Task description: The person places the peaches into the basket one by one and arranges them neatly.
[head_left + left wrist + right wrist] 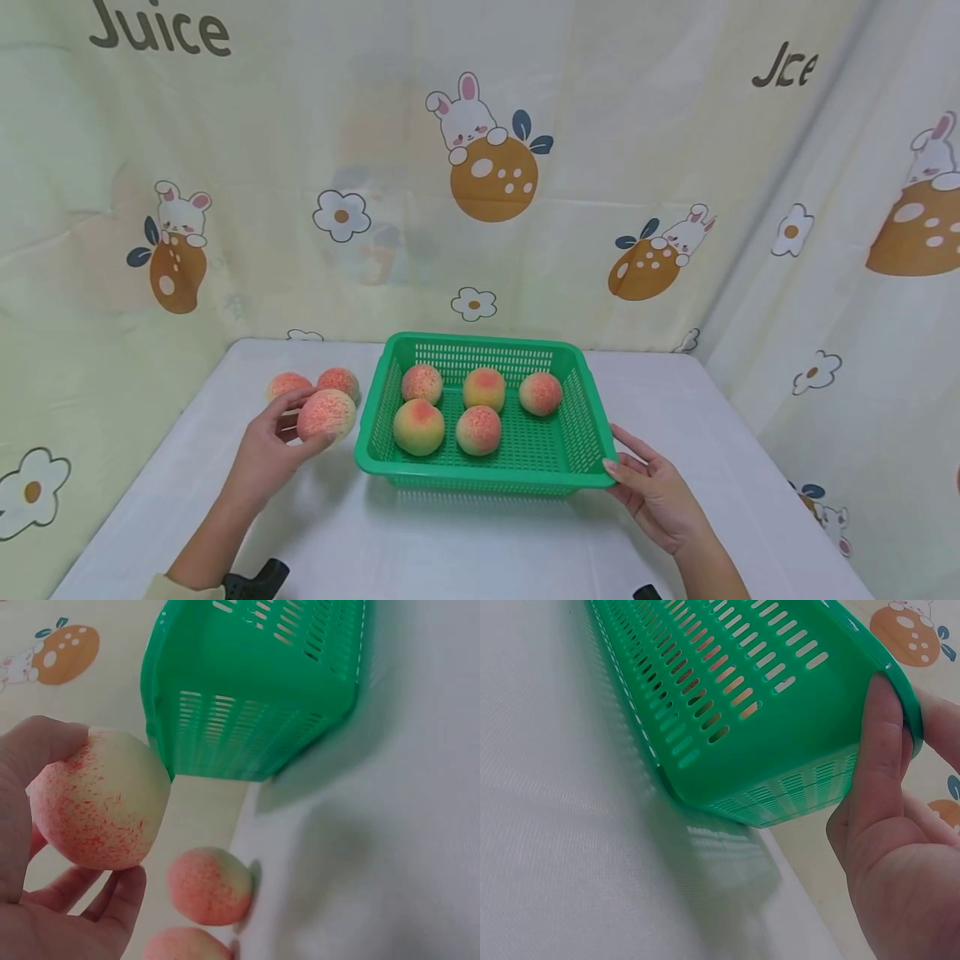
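My left hand [273,446] grips a pink and cream peach [327,415] between thumb and fingers, raised above the table just left of the green basket [480,482]. In the left wrist view the held peach [105,801] overlaps the basket's rim. At the basket's near right corner, my right hand [663,496] pinches the rim, thumb on one side and fingers on the other, as the right wrist view of the hand [900,825] also shows. Several peaches lie inside the basket, including a yellowish peach [418,427] at its left and a red peach [540,393] at its right.
Behind my left hand, two more peaches lie on the white table [480,550]: one peach [338,382] near the basket and another peach [288,383] farther left. A printed curtain [585,250] hangs along the back and both sides of the table.
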Tool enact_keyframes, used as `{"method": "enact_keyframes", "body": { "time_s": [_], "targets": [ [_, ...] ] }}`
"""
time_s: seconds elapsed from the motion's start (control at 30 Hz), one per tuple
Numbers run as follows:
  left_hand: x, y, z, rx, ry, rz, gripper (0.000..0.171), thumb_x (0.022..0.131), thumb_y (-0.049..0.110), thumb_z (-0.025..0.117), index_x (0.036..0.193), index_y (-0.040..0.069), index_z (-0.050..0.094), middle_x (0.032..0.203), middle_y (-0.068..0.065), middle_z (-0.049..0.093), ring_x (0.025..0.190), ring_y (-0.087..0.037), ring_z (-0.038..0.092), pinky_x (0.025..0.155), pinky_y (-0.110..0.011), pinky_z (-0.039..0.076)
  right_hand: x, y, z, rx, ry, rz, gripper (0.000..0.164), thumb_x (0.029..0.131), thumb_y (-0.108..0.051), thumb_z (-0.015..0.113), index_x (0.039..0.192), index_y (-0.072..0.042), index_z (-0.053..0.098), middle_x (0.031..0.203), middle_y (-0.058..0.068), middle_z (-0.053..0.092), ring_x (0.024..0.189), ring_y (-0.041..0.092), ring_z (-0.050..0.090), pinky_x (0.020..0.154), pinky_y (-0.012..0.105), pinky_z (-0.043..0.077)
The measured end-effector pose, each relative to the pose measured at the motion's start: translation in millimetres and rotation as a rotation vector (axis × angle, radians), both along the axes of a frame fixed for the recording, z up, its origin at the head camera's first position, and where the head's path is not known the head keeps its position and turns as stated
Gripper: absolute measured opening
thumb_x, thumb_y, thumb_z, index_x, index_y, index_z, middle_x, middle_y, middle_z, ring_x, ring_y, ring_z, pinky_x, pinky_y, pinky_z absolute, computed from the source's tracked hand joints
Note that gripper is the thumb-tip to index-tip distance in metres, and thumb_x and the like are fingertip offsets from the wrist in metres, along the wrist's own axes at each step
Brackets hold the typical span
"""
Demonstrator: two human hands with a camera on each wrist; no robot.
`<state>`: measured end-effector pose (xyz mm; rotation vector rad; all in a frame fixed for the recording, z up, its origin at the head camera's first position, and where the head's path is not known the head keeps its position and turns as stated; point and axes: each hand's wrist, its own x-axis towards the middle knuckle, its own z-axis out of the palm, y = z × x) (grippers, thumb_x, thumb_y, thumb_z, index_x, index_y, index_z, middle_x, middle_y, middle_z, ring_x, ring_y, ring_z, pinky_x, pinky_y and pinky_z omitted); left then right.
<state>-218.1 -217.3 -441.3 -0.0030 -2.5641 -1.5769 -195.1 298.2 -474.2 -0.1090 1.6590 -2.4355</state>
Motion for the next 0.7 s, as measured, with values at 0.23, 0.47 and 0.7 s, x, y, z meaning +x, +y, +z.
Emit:
{"method": "enact_keyframes", "body": {
  "time_s": [0.23,0.47,0.7],
  "targets": [
    [3.5,9.9,8.6,-0.041,0.036,0.006,0.074,0.087,0.035,0.083,0.148,0.013,0.049,0.137,-0.016,0.057,0.12,-0.033,0.059,0.088,-0.02,0.053,-0.2,-0.3,0.1,0.003,-0.005,-0.001,0.055,0.1,0.005,0.058,0.149,-0.019,0.051,0.108,0.002,0.074,0.1,0.013,0.074,0.09,0.029,0.06],
    [2.7,11.8,11.6,-0.034,0.049,0.016,0.073,0.087,0.034,0.083,0.148,0.013,0.049,0.136,-0.016,0.058,0.12,-0.033,0.059,0.084,-0.013,0.05,0.0,0.1,-0.7,-0.003,0.0,0.004,0.055,0.1,0.005,0.058,0.149,-0.02,0.053,0.108,0.002,0.074,0.1,0.013,0.074,0.09,0.029,0.06],
    [3.1,16.0,16.4,-0.017,0.093,0.002,0.072,0.087,0.033,0.083,0.148,0.014,0.05,0.134,-0.014,0.059,0.116,-0.031,0.061,0.085,-0.012,0.05,0.9,0.6,-0.5,-0.005,0.002,0.006,0.054,0.1,0.006,0.058,0.146,-0.021,0.055,0.108,0.002,0.074,0.1,0.013,0.074,0.09,0.03,0.06]
  ]
}}
